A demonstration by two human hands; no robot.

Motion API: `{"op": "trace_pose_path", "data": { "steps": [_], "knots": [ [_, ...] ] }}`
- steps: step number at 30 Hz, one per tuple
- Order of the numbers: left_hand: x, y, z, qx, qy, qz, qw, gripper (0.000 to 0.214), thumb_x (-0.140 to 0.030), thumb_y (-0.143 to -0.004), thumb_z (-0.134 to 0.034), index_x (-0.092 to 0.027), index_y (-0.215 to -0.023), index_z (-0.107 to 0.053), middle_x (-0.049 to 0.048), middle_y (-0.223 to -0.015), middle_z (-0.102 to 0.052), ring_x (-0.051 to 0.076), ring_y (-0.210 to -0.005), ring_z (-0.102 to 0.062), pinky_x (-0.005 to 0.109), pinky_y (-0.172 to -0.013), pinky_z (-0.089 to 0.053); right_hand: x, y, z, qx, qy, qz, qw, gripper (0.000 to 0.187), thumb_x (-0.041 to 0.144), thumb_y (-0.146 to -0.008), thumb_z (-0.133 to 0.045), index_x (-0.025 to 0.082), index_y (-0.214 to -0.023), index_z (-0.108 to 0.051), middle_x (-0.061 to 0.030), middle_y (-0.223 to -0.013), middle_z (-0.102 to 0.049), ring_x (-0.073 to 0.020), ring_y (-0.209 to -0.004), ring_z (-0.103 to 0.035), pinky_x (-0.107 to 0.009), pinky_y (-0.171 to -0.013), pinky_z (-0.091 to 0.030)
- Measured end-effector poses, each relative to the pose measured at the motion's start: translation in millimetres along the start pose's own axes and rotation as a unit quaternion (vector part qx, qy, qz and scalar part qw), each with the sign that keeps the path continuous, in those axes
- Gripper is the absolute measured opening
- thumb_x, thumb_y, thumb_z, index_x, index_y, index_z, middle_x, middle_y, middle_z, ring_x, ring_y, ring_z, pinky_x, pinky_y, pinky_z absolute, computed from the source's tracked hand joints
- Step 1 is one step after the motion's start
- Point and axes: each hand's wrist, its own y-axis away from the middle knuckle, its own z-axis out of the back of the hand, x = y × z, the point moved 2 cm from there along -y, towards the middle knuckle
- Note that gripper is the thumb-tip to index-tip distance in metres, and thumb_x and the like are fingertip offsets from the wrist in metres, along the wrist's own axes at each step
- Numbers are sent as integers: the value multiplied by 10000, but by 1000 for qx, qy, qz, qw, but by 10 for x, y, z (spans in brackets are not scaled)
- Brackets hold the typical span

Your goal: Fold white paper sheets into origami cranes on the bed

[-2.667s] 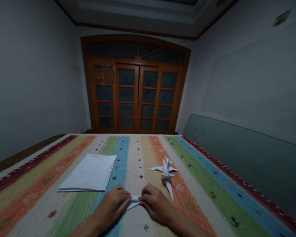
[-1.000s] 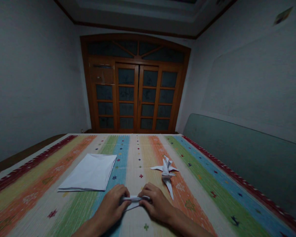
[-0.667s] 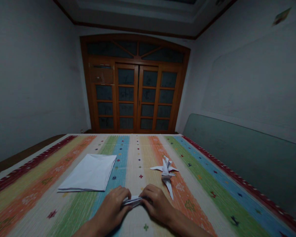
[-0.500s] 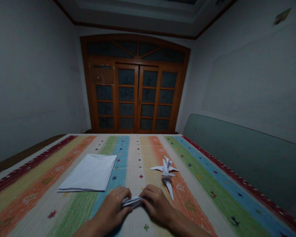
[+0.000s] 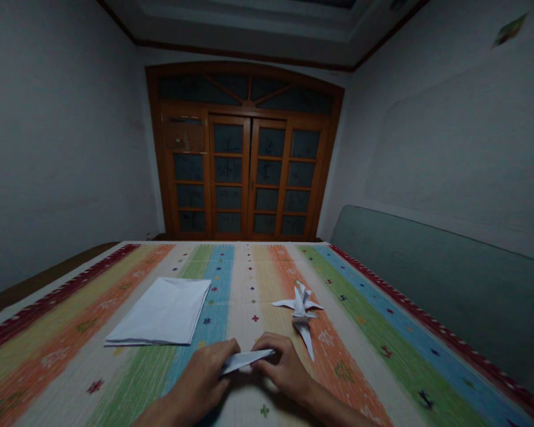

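A small folded piece of white paper [image 5: 248,359] is held between my two hands, low over the striped tablecloth. My left hand [image 5: 207,375] grips its left end, the fingers curled round it. At the other end, the thumb and fingers of my right hand [image 5: 282,363] pinch the pointed tip. Just beyond my right hand lies a folded paper figure [image 5: 301,311] with thin pointed arms and a long tail. Farther left, a flat stack of white paper sheets [image 5: 162,312] rests on the cloth, apart from my left hand.
The striped tablecloth [image 5: 374,367] covers a long table reaching toward wooden doors with glass panes [image 5: 249,172]. A pale green board [image 5: 427,267] stands along the right side of the table. White walls rise on both sides.
The folded paper has turned between my hands and now shows a longer, flatter face with a point toward the right. My right fingers have shifted their pinch. The stack and the figure stay put.
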Motion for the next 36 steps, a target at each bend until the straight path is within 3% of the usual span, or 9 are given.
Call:
{"op": "trace_pose_path", "data": {
  "steps": [9, 13, 17, 24, 29, 33, 36],
  "knots": [
    [-17, 18, 6, -18, 10, -8, 1000, 226, -79, -850, -561, -240, -1008, -581, 55, -1012, -744, 261, -917, -677, 321, -788, -451, 23, -1, -16, -25, -50, -11, 998, 124, 120, -743, -716, 191, -838, -754, -44, -794, -737, -210, -747, -685, -307, -703, -522],
    [-31, 6, 30, -39, 50, -6, 998, 195, -98, -866, -537, -234, -992, -597, 58, -982, -748, 256, -890, -682, 325, -785, -467, -5, 3, -80, -46, -206, -88, 973, 468, 156, -697, -767, 249, -1130, -615, -12, -883, -710, -206, -759, -711, -293, -663, -562],
    [-56, 7, 33, -88, 106, -7, 990, 205, -130, -877, -531, -234, -1010, -647, 68, -1004, -759, 270, -928, -697, 344, -825, -503, -6, 28, -193, -89, -303, -122, 941, 664, 205, -624, -885, 291, -1153, -494, 42, -832, -647, -182, -700, -707, -277, -642, -571],
    [-179, 35, 17, -150, 138, -63, 977, 201, -173, -927, -539, -221, -1079, -663, 105, -1053, -742, 276, -977, -699, 371, -871, -568, 146, 82, -314, -151, -313, -152, 925, 530, 350, -604, -945, 252, -939, -545, 25, -790, -662, -200, -740, -718, -285, -680, -585],
    [-182, 71, 21, -223, 57, -139, 963, 239, -195, -978, -584, -235, -1205, -648, 123, -1168, -699, 286, -1083, -683, 397, -935, -582, 208, 97, -305, -189, -304, -143, 923, 467, 454, -622, -938, 220, -862, -613, -37, -823, -719, -259, -839, -734, -356, -779, -616],
    [-136, 102, 6, -257, -12, -194, 947, 426, -121, -990, -533, -227, -1401, -569, 109, -1081, -692, 252, -960, -703, 346, -840, -612, 211, 106, -305, -191, -307, -142, 922, 494, 500, -606, -947, 209, -883, -660, -72, -864, -751, -292, -865, -747, -410, -830, -626],
    [-140, 112, -3, -257, 8, -240, 936, 387, -80, -1006, -480, -206, -1362, -563, 93, -1018, -697, 218, -871, -699, 295, -767, -610, 206, 126, -329, -184, -319, -143, 919, 499, 529, -609, -944, 205, -875, -673, -81, -865, -760, -291, -859, -754, -408, -835, -627]
  ]
}}
